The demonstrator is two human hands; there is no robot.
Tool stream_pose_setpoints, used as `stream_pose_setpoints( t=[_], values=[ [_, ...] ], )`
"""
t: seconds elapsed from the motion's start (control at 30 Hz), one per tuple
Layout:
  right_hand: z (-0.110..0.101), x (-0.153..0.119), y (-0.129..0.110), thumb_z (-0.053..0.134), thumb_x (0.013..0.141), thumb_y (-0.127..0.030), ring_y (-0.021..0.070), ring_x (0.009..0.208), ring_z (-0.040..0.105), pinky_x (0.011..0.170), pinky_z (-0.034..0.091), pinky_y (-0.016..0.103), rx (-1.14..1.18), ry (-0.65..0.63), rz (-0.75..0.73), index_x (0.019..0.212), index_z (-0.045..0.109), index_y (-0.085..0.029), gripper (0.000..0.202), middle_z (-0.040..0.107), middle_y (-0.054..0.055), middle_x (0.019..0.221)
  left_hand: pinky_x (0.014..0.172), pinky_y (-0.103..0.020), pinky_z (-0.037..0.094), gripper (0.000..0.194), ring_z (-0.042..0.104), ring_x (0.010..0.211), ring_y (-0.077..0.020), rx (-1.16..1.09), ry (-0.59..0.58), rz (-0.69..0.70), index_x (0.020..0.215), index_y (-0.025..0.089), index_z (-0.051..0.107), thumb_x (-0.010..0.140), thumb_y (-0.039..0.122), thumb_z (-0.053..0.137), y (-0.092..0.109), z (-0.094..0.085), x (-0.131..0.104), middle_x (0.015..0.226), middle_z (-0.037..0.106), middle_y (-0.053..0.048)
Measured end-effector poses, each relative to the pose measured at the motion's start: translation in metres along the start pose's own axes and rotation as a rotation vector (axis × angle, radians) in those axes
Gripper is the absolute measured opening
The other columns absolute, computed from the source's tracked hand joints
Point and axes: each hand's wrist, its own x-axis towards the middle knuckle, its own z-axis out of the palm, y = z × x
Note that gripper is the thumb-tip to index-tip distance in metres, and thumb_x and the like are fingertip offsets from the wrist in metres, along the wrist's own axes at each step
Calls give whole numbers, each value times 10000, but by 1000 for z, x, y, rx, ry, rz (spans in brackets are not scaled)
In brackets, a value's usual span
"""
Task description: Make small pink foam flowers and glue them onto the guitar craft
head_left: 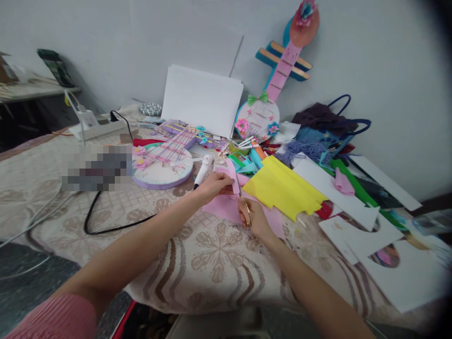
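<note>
Black cable: loops over the patterned cloth, far left in my remote view. I judge that a forearm catching it could drag whatever it feeds.
Lute-shaped model: lies left of the hands, pink threads across its round face. A wide left elbow swing could knock it.
White glue gun: between model and left hand. I cannot tell if it is hot; if so, a backward drift of the knuckles risks a burn.
Left hand: fingertips pinching 1 pink strip, beside the blades, above the larger pink sheet. Loose tension could let the strip buckle and the cut wander; fingers too near the edge could be nicked.
Right hand: grasping 1 pair of gold-handled scissors, blades pointing away from the body at the strip. Exact blade gap: cannot tell. A low tip could snag the sheet beneath.
Yellow sheet: just right of the scissors, over pink material. A sideways wrist push could shift both layers.
</note>
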Motion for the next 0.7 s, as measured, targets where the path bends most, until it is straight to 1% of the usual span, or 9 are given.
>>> stream_pose_setpoints(
  t=[0.13, 0.3, 0.4, 0.53, 0.7],
  values=[
    [1, 0, 0, 419, 814, -561, 83, 318, 352, 342, 290, 215, 0, -4, -23, 580, 397, -200, 431, 387, -62, 389, 632, -247, 525, 135, 622, 578, -97, 4, -3, 2, 661, 104, 524, 781, 105, 585, 0, 0, 0, 654, 651, -54],
    [1, 2, 1, 413, 775, -645, 88, 314, 367, 345, 300, 220, 69, -20, 42, 591, 403, -200, 482, 382, -63, 385, 632, -256, 527, 149, 616, 567, -97, 3, -16, 8, 648, 109, 520, 762, 125, 615, -3, -1, 2, 640, 644, -47],
    [1, 2, 1, 416, 754, -676, 90, 309, 371, 345, 294, 221, 78, -11, 54, 589, 405, -198, 506, 381, -62, 377, 626, -256, 527, 156, 614, 566, -95, 3, -24, 10, 643, 112, 513, 764, 127, 611, -4, -1, 2, 637, 638, -41],
    [1, 1, -2, 420, 751, -683, 78, 306, 340, 339, 282, 215, 90, -5, 66, 592, 402, -197, 512, 379, -63, 377, 617, -248, 524, 163, 615, 570, -95, 9, -31, 14, 645, 116, 497, 774, 120, 596, -6, 0, 1, 628, 629, -35],
    [2, 1, -3, 433, 750, -675, 80, 305, 347, 330, 281, 211, 96, 8, 70, 583, 391, -200, 505, 370, -64, 375, 631, -253, 526, 173, 619, 584, -100, 18, -39, 6, 661, 118, 495, 757, 153, 635, -8, 1, 0, 639, 630, -39]
  ],
)
